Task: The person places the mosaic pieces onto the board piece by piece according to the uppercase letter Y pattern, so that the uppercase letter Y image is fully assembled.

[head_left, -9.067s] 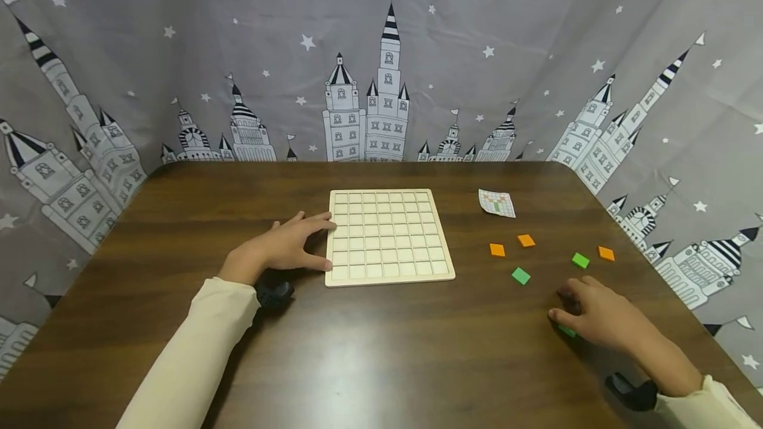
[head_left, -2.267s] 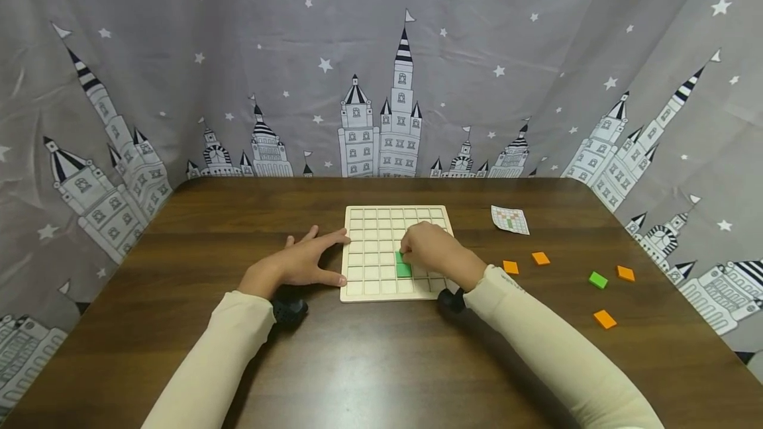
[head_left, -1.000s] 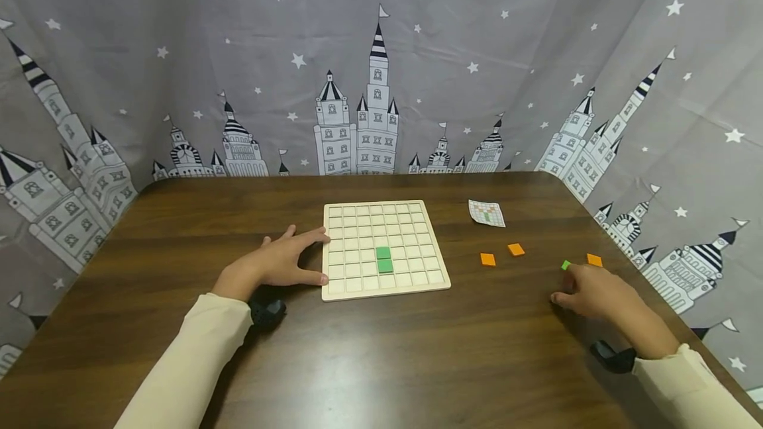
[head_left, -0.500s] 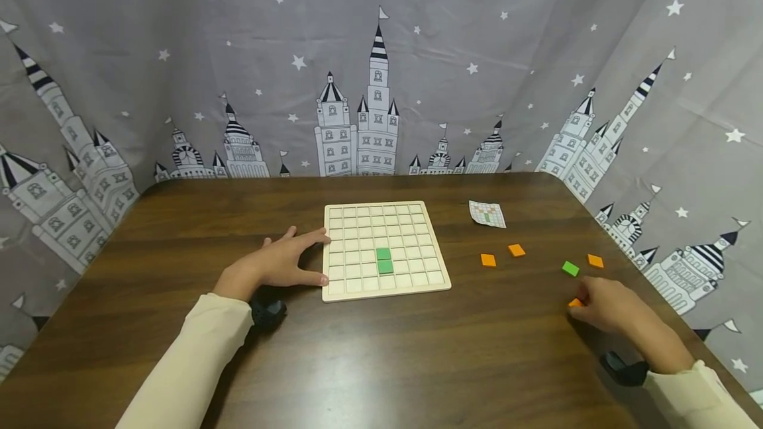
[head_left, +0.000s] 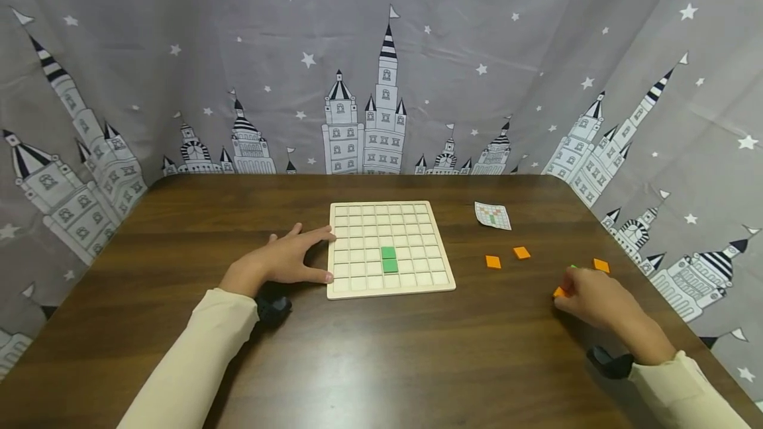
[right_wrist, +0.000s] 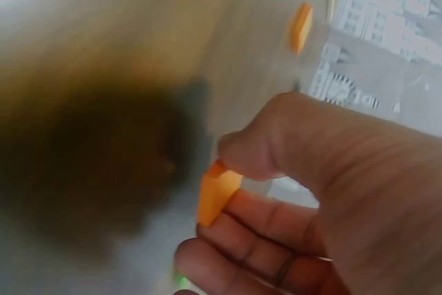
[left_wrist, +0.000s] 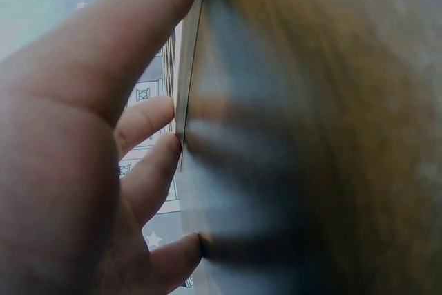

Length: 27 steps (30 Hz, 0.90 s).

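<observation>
My right hand (head_left: 599,298) pinches an orange square tile (right_wrist: 219,191) between thumb and fingers, over the right part of the table. Partly hidden behind that hand lies a bright green tile (head_left: 574,266). With thumb and fingertips, my left hand (head_left: 279,258) touches the left edge of a pale wooden grid board (head_left: 352,292); the left wrist view shows its fingers (left_wrist: 153,177) spread along that edge. Two green tiles, a far one (head_left: 388,253) and a near one (head_left: 390,265), sit in adjoining cells of one column on the board.
Between board and right hand lie two orange tiles, one (head_left: 493,262) nearer the board than the other (head_left: 522,253). Another orange tile (head_left: 601,265) is beyond the right hand. A small printed pattern card (head_left: 493,216) lies toward the back of the brown table (head_left: 417,363).
Two green tiles have come onto the board, and my right hand has returned to the right side. It has taken hold of an orange tile and moved slightly left. My left hand stays at the board.
</observation>
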Available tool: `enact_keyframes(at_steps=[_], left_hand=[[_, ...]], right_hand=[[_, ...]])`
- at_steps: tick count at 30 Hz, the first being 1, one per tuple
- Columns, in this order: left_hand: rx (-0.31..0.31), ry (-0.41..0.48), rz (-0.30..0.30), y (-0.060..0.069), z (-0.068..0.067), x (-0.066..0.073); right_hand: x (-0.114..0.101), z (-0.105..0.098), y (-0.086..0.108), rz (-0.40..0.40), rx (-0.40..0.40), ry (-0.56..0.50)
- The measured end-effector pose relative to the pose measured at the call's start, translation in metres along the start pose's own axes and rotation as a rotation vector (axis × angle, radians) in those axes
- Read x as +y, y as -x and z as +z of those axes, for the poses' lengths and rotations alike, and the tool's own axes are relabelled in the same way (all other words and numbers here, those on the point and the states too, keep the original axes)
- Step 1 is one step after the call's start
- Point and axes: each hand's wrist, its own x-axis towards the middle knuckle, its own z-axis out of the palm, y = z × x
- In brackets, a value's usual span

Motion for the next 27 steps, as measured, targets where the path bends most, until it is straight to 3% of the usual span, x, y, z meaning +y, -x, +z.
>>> enact_keyframes(at_steps=[8, 15, 21, 27], left_hand=[[0.001, 0.007, -0.007, 0.001, 0.0, -0.001], [-0.002, 0.014, -0.01, 0.002, -0.001, 0.002], [-0.001, 0.01, -0.017, 0.003, -0.003, 0.004], [-0.004, 0.009, -0.029, 0.005, -0.001, 0.004]], right_hand=[[-0.059, -0.005, -0.065, -0.124, 0.071, -0.04], [-0.117, 0.001, -0.122, -0.259, 0.066, -0.038], [-0.169, 0.011, -0.155, -0.363, 0.018, -0.056], [-0.203, 0.025, -0.178, -0.436, -0.042, -0.053]])
